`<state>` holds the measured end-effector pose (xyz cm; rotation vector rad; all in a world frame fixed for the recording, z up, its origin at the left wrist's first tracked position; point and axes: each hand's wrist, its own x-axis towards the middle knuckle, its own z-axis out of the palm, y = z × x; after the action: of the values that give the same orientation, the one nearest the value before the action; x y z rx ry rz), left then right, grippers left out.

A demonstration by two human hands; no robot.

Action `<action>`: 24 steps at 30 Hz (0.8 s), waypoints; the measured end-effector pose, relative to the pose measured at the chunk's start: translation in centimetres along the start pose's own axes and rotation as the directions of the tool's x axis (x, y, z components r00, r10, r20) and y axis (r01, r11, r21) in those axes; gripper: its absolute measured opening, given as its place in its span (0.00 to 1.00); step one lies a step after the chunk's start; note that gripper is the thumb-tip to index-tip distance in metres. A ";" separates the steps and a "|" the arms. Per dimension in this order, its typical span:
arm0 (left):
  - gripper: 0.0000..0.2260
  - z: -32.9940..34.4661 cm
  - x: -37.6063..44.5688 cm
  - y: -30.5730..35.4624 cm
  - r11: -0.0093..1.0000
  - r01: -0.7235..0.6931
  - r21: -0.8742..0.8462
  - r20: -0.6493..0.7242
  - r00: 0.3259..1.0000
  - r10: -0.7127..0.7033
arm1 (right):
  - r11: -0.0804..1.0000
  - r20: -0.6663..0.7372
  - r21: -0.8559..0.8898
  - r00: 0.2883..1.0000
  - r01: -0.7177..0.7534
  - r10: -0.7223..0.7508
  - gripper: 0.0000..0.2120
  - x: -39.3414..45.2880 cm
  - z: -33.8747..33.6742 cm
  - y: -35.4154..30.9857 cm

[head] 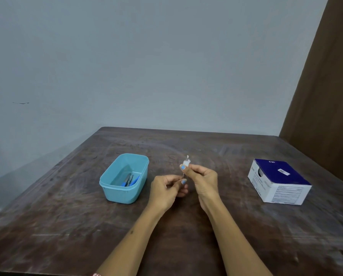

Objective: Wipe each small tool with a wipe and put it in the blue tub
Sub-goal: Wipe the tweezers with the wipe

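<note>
Above the middle of the table, my left hand (167, 189) pinches the lower end of a thin metal tool (183, 174). My right hand (201, 177) holds a small white wipe (187, 161) folded around the tool's upper part, just above my thumb. Only a short stretch of the tool shows between my two hands, and its tip pokes out above the wipe. To the left of my hands stands the light blue tub (114, 193), open on top. Inside it lie a few small tools (129, 179) with blue handles.
A white and dark blue cardboard box (279, 181) sits at the right side of the dark wooden table (67, 226). A grey wall rises behind the table, and a brown panel (326, 86) stands at the far right.
</note>
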<state>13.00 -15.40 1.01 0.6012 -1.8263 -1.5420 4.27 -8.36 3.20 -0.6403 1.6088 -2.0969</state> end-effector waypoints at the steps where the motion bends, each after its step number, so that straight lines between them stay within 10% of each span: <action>1: 0.06 0.0 0.0 -0.1 1.000 -0.009 -0.015 -0.020 1.000 0.009 | 0.999 0.043 -0.029 0.999 -0.030 0.031 0.06 -0.1 0.0 0.1; 24: 0.06 0.0 0.0 0.0 0.998 -0.041 0.046 -0.013 0.999 0.041 | 0.999 0.002 0.019 1.000 0.028 -0.028 0.07 0.2 -0.1 0.4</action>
<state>13.03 -15.42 0.96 0.5913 -1.8564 -1.4687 4.08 -8.51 2.84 -0.6621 1.5852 -2.1279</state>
